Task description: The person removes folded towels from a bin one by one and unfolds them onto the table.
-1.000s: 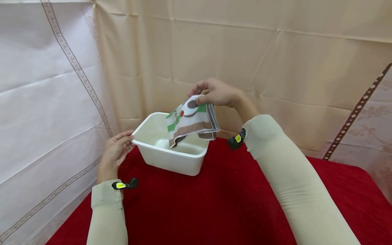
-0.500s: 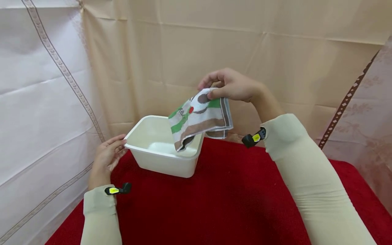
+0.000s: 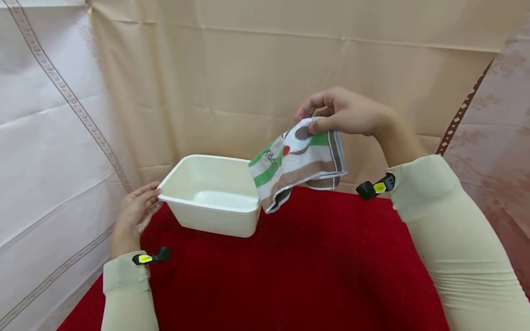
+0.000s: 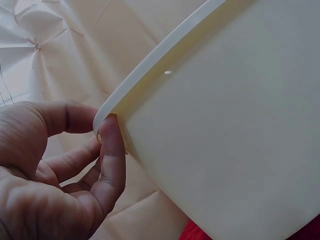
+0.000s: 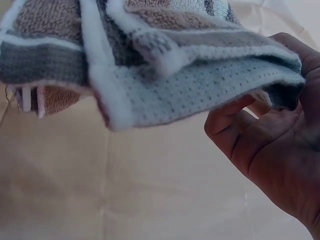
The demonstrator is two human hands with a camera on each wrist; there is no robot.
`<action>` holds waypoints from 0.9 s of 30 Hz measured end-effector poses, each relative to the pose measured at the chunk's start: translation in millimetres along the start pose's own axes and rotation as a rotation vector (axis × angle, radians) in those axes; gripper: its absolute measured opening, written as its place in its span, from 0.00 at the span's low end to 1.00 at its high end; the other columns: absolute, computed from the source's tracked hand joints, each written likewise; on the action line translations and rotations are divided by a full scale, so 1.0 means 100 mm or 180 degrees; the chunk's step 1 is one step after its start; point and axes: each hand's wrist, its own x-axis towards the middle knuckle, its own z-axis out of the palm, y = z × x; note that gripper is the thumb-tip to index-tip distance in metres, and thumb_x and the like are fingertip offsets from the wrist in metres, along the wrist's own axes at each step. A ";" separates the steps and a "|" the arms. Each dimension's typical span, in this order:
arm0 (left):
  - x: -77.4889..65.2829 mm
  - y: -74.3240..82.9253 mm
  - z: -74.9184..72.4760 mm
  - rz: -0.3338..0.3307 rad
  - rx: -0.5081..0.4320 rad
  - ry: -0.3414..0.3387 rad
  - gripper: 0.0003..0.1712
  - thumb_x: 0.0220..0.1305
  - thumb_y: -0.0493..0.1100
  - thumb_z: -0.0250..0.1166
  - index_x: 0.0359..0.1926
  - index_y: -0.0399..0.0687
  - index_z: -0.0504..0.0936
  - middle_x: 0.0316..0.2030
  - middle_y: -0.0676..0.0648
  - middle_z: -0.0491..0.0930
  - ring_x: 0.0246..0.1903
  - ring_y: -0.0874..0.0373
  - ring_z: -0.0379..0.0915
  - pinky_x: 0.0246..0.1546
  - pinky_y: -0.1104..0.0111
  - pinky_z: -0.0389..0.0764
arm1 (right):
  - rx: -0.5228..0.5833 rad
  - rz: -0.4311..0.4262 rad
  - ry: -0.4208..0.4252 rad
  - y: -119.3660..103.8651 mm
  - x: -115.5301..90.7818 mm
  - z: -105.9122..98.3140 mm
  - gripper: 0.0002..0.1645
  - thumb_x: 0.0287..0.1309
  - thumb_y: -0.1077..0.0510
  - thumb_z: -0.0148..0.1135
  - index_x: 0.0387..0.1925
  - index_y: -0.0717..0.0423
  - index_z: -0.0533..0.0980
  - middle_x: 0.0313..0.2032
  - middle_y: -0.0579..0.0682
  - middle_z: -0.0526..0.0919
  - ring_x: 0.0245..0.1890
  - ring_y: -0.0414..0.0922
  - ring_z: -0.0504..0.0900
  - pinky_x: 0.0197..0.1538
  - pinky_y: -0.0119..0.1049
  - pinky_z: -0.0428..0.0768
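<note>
My right hand [image 3: 345, 112] pinches a folded towel [image 3: 296, 158] patterned in white, green and brown with a red dot. The towel hangs tilted, its lower left corner overlapping the right rim of a white plastic basin [image 3: 211, 217] in the head view. Close up in the right wrist view, layered towel edges [image 5: 165, 90] droop beside the fingers. At the basin's left corner, my left hand [image 3: 136, 209] holds the rim between thumb and fingers; the left wrist view shows this pinch on the rim [image 4: 145, 67]. Nothing shows inside the basin.
A red cloth [image 3: 314, 266] covers the table under the basin. Beige fabric [image 3: 248, 69] hangs behind it, and white fabric [image 3: 45, 138] hangs at the left. Patterned pale cloth [image 3: 497, 151] is at the right.
My right hand has carried the towel to the right, from over the basin to its right rim. The left hand keeps its hold on the basin; the head view has shifted slightly.
</note>
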 end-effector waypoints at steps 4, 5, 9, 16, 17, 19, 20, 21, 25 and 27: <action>-0.02 0.03 -0.06 0.0031 -0.0028 0.0027 0.14 0.69 0.26 0.61 0.38 0.44 0.91 0.32 0.49 0.86 0.30 0.59 0.81 0.34 0.71 0.86 | 0.0041 0.0127 0.0004 0.13 -0.02 -0.04 0.16 0.67 0.69 0.61 0.55 0.60 0.79 0.49 0.58 0.83 0.46 0.54 0.82 0.48 0.36 0.84; -0.03 0.04 -0.07 0.0036 -0.0044 0.0029 0.14 0.69 0.26 0.62 0.38 0.44 0.91 0.32 0.48 0.86 0.30 0.59 0.81 0.34 0.71 0.86 | 0.0044 0.0164 0.0011 0.18 -0.02 -0.04 0.16 0.67 0.68 0.62 0.55 0.60 0.79 0.49 0.58 0.83 0.46 0.53 0.82 0.47 0.35 0.83; -0.05 0.05 -0.09 0.0046 -0.0104 0.0025 0.13 0.68 0.24 0.62 0.39 0.42 0.90 0.32 0.47 0.86 0.30 0.58 0.81 0.33 0.70 0.86 | 0.0106 0.0303 0.0079 0.40 0.00 -0.02 0.17 0.66 0.68 0.63 0.56 0.63 0.78 0.49 0.57 0.84 0.47 0.51 0.80 0.46 0.33 0.82; -0.07 0.06 -0.09 0.0022 -0.0114 0.0058 0.14 0.68 0.24 0.62 0.38 0.42 0.90 0.31 0.47 0.86 0.30 0.58 0.81 0.33 0.70 0.86 | 0.0506 0.0520 0.0177 0.80 0.08 0.12 0.17 0.64 0.71 0.61 0.55 0.68 0.77 0.46 0.56 0.83 0.43 0.48 0.81 0.42 0.32 0.83; -0.07 0.06 -0.09 0.0018 -0.0114 0.0063 0.13 0.68 0.24 0.62 0.38 0.42 0.90 0.32 0.47 0.86 0.30 0.58 0.81 0.33 0.70 0.86 | 0.0576 0.0555 0.0189 0.85 0.09 0.14 0.17 0.65 0.70 0.61 0.55 0.68 0.77 0.45 0.56 0.83 0.42 0.47 0.81 0.40 0.32 0.83; -0.07 0.07 -0.08 0.0011 -0.0118 0.0068 0.13 0.68 0.25 0.62 0.38 0.42 0.90 0.32 0.47 0.86 0.31 0.58 0.81 0.33 0.70 0.86 | 0.0695 0.0622 0.0217 0.94 0.11 0.19 0.17 0.65 0.70 0.60 0.55 0.68 0.76 0.44 0.56 0.83 0.40 0.45 0.81 0.37 0.32 0.83; -0.07 0.07 -0.08 0.0009 -0.0122 0.0070 0.13 0.67 0.25 0.62 0.38 0.42 0.90 0.32 0.47 0.86 0.31 0.58 0.81 0.34 0.70 0.86 | 0.0743 0.0648 0.0233 0.97 0.12 0.21 0.17 0.65 0.70 0.60 0.55 0.68 0.76 0.44 0.55 0.83 0.39 0.45 0.81 0.35 0.31 0.83; -0.06 0.07 -0.08 0.0007 -0.0126 0.0072 0.13 0.67 0.25 0.63 0.38 0.42 0.90 0.32 0.47 0.86 0.31 0.58 0.81 0.34 0.70 0.86 | 0.0788 0.0676 0.0246 1.00 0.13 0.23 0.17 0.65 0.70 0.60 0.55 0.68 0.75 0.44 0.56 0.82 0.38 0.45 0.81 0.34 0.31 0.83; -0.05 0.07 -0.07 0.0014 -0.0159 0.0041 0.13 0.68 0.24 0.62 0.38 0.41 0.90 0.32 0.46 0.86 0.31 0.58 0.81 0.34 0.70 0.86 | 0.0832 0.0731 0.0390 1.13 0.19 0.34 0.17 0.66 0.70 0.59 0.55 0.70 0.75 0.44 0.55 0.81 0.34 0.43 0.81 0.30 0.31 0.81; -0.06 0.07 -0.07 0.0022 -0.0160 0.0011 0.14 0.68 0.24 0.61 0.38 0.41 0.90 0.32 0.46 0.86 0.31 0.58 0.82 0.34 0.70 0.86 | 0.0869 0.0750 0.0498 1.18 0.23 0.41 0.17 0.66 0.70 0.59 0.55 0.71 0.75 0.43 0.55 0.81 0.34 0.43 0.80 0.30 0.30 0.81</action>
